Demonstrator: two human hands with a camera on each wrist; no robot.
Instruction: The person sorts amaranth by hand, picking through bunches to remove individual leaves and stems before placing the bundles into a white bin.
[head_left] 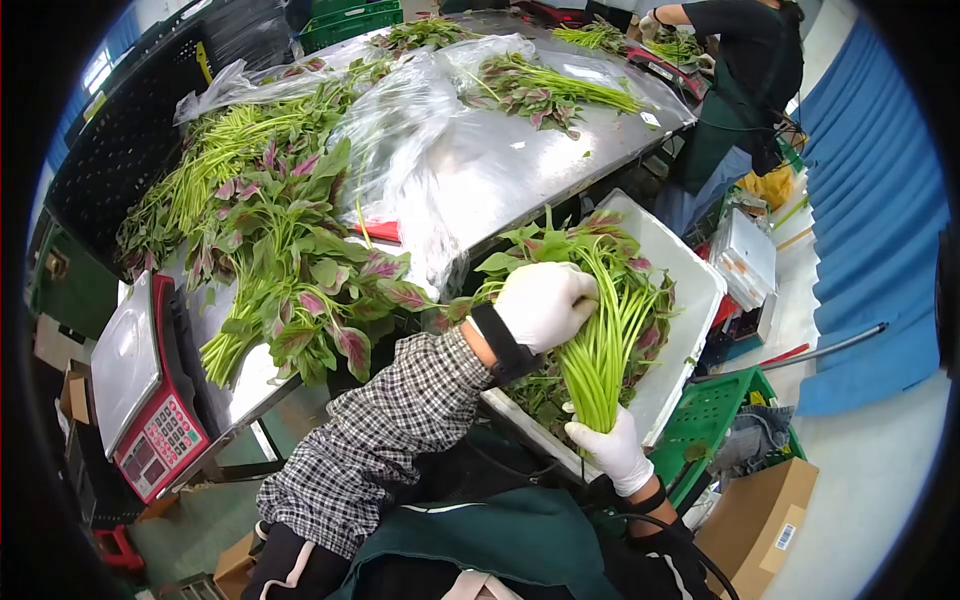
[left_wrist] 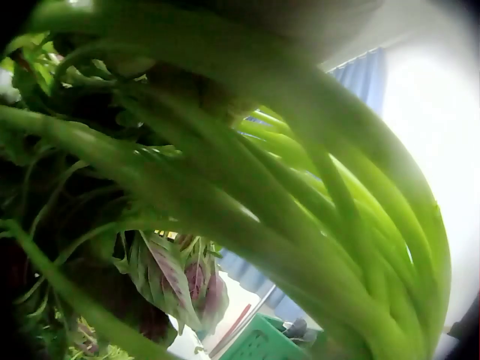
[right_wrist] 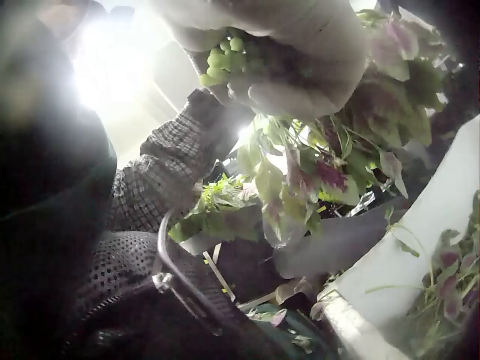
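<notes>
A bunch of red-and-green amaranth point(head_left: 596, 365) is held over a white foam box point(head_left: 700, 345). My gloved right hand point(head_left: 612, 450) grips its lower stems; in the right wrist view, the cut stem ends point(right_wrist: 225, 60) poke out between the gloved fingers. Higher up, the gloved left hand point(head_left: 545, 305) has its fingers curled in against the stems, just below the leaves. Stems point(left_wrist: 300, 202) fill most of the left wrist view, close to the lens. Loose amaranth point(right_wrist: 454, 289) lies in the box under the bunch.
A big amaranth pile point(head_left: 285, 240) covers the metal table's point(head_left: 540, 175) left side, beside clear plastic sheeting point(head_left: 410, 150). A red scale point(head_left: 155, 400) stands front left. Right of the box are a green crate point(head_left: 715, 410) and a carton point(head_left: 760, 530). Another person point(head_left: 745, 85) works at the far end.
</notes>
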